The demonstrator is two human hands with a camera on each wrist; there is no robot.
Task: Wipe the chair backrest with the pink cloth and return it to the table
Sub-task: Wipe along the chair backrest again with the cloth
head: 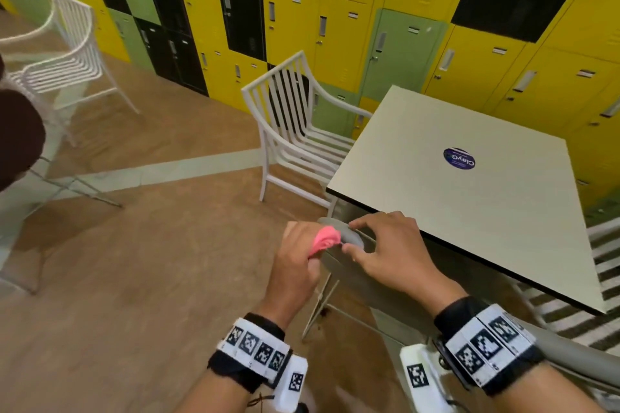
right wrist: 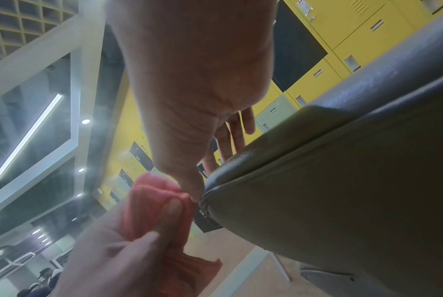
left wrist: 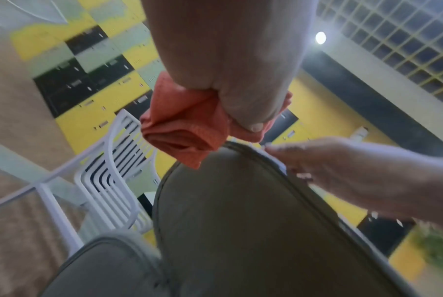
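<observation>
My left hand [head: 298, 261] grips the bunched pink cloth [head: 323, 238] and holds it against the left top corner of the grey padded chair backrest [head: 349, 233]. In the left wrist view the cloth [left wrist: 187, 128] sticks out below my curled fingers, just above the backrest [left wrist: 240, 211]. My right hand [head: 385, 248] holds the backrest's top edge, fingers over the far side and thumb on the near side. The right wrist view shows the thumb tip at the backrest's [right wrist: 329, 180] corner seam, next to the cloth [right wrist: 159, 209]. The cream table [head: 469, 211] stands just beyond the chair.
A white slatted chair [head: 295, 131] stands at the table's left side, another white chair [head: 67, 54] farther left. Yellow, green and black lockers [head: 335, 10] line the wall. A round blue sticker [head: 459, 158] lies on the table. Brown floor [head: 151, 278] spreads to the left.
</observation>
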